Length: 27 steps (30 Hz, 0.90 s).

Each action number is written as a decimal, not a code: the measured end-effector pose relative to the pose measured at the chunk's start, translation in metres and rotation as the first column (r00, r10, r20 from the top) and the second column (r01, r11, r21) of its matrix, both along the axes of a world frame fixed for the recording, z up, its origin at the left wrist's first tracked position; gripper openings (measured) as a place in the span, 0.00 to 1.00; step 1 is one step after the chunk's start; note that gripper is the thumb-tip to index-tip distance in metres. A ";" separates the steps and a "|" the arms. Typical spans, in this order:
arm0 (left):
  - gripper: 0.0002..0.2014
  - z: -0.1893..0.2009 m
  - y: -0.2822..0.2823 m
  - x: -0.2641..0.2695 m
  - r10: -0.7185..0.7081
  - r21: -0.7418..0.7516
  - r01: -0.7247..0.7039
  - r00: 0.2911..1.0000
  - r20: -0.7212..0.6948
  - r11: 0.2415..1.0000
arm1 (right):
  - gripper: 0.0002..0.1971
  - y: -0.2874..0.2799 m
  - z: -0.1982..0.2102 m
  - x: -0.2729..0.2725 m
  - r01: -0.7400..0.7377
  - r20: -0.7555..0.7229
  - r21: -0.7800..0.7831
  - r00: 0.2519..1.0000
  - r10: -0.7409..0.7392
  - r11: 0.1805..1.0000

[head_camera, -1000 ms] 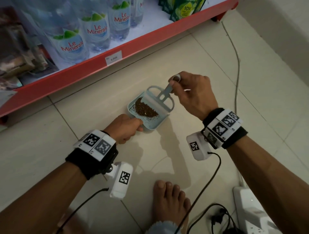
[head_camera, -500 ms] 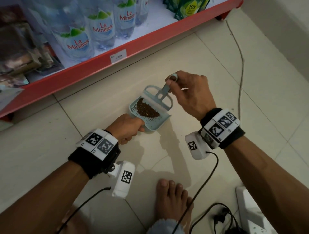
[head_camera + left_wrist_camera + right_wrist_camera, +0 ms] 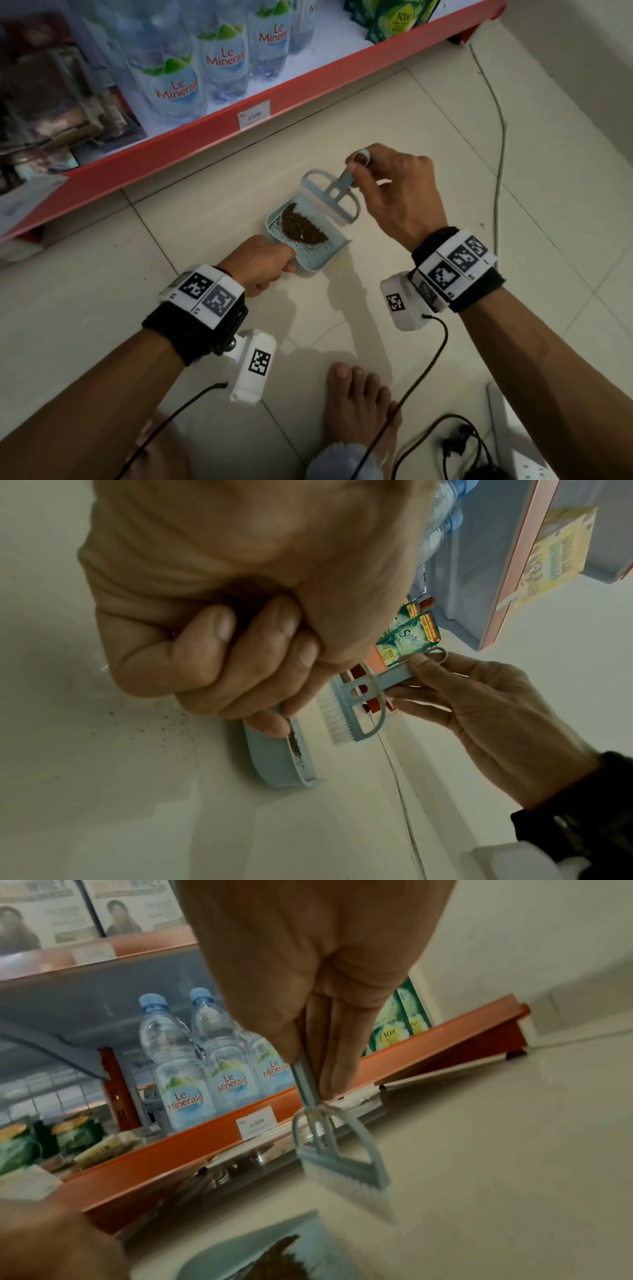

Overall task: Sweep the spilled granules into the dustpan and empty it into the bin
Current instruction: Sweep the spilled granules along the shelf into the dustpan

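A small light-blue dustpan [image 3: 317, 262] sits on the tiled floor holding a heap of brown granules [image 3: 303, 228]. My left hand [image 3: 263, 263] grips its handle from the near left side. My right hand [image 3: 387, 192] pinches the handle of a small blue brush [image 3: 337, 195], whose white bristles sit at the pan's far edge. In the left wrist view the brush [image 3: 349, 710] hangs just past the dustpan [image 3: 274, 761], and a few stray granules [image 3: 164, 723] dot the floor. The right wrist view shows the brush [image 3: 339, 1167] above the dustpan [image 3: 219, 1259]. No bin is in view.
A red shelf edge [image 3: 212, 120] with water bottles [image 3: 219, 58] runs across the back. My bare foot [image 3: 356, 407] is near the bottom centre. Cables [image 3: 428, 359] trail on the floor, and a white power strip [image 3: 507, 428] lies at the bottom right.
The brush has shifted slightly along the pan's far edge and the granules lie heaped further into the pan. Both hands keep their holds.
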<state>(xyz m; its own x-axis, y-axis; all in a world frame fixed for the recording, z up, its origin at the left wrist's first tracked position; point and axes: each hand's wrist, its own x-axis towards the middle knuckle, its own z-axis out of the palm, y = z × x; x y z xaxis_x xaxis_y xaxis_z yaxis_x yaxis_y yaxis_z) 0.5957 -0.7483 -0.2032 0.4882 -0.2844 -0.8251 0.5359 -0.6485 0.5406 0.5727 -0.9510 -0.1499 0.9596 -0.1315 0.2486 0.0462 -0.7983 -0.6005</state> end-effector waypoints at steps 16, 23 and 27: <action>0.12 0.003 0.014 -0.001 -0.013 0.014 0.014 1.000 -0.016 1.000 | 0.09 0.019 -0.014 -0.018 -0.029 0.073 -0.036 0.997 0.031 0.999; 0.11 0.004 0.015 -0.002 -0.007 0.029 0.007 1.000 -0.015 1.000 | 0.11 0.014 -0.016 -0.015 -0.072 -0.138 -0.179 0.989 0.047 0.981; 0.11 0.004 0.018 -0.003 -0.002 0.028 0.002 1.000 -0.026 1.000 | 0.08 0.023 -0.015 -0.023 -0.065 -0.071 0.037 0.995 0.068 0.997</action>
